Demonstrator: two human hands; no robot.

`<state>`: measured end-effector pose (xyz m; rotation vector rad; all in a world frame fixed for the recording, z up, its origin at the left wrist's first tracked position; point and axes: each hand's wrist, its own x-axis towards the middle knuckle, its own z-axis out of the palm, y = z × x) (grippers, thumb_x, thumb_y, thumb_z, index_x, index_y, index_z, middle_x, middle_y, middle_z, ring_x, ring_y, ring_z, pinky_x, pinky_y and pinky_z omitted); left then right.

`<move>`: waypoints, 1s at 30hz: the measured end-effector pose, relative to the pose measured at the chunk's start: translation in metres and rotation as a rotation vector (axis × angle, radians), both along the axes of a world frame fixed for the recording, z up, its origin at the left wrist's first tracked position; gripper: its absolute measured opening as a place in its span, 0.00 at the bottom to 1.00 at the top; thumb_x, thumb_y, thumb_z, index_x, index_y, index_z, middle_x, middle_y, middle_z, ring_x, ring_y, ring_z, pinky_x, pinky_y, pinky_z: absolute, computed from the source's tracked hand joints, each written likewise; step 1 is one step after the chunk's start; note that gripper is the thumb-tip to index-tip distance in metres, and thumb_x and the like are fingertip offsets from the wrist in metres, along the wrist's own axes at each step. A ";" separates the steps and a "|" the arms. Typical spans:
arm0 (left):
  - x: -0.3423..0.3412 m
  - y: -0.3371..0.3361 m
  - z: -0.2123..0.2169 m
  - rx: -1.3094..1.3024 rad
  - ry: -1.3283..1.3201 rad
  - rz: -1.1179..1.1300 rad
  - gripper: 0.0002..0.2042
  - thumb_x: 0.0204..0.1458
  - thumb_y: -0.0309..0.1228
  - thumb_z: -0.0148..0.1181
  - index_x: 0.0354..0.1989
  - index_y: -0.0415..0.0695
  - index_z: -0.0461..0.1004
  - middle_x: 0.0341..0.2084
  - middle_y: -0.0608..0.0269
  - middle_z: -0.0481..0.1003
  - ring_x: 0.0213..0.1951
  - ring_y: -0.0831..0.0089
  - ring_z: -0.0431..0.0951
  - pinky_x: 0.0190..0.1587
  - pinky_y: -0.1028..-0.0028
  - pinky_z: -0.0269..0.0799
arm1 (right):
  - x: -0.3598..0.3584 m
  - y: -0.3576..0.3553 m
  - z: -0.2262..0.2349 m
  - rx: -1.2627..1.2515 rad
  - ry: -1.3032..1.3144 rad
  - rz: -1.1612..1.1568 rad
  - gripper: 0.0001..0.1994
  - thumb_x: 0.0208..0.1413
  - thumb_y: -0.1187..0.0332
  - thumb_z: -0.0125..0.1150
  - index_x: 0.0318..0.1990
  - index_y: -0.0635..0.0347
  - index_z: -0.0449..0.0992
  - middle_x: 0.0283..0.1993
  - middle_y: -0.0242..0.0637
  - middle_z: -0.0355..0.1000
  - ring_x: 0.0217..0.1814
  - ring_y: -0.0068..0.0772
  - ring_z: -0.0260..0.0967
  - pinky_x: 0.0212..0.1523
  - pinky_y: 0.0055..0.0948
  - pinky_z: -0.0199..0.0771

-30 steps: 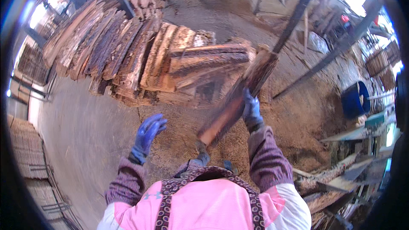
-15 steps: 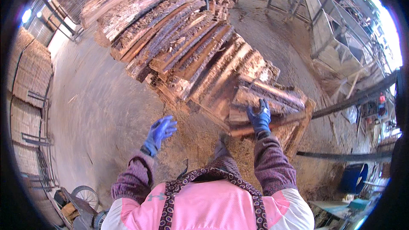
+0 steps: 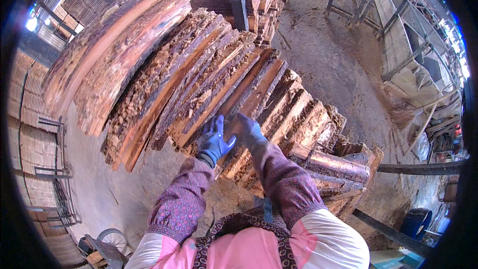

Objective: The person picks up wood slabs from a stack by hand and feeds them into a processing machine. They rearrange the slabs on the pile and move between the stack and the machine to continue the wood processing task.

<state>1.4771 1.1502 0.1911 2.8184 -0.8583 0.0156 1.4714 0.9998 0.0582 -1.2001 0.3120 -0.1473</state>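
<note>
Our left hand (image 3: pixel 214 142) is spread open on the rough boards (image 3: pixel 201 97). Our right hand (image 3: pixel 247 130) bends just beside it – we cannot tell if it grips one. The boards lie piled in front of us, above a dusty brown floor (image 3: pixel 318 50). A dark post (image 3: pixel 236 2) stands past them, and a blue barrel (image 3: pixel 415 224) sits far right.

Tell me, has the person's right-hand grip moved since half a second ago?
Yes, left: judged against the dark upright post, the right-hand grip has shifted along the stacked slabs, away from the short pieces at their right end.
</note>
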 end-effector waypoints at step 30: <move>-0.215 -0.186 0.012 -0.179 0.057 -1.151 0.33 0.45 0.43 0.65 0.61 0.47 0.62 0.50 0.46 0.71 0.50 0.49 0.73 0.48 0.60 0.72 | -0.677 0.210 0.254 -0.053 0.318 -1.774 0.09 0.52 0.69 0.66 0.39 0.62 0.79 0.37 0.28 0.75 0.38 0.21 0.70 0.40 0.25 0.71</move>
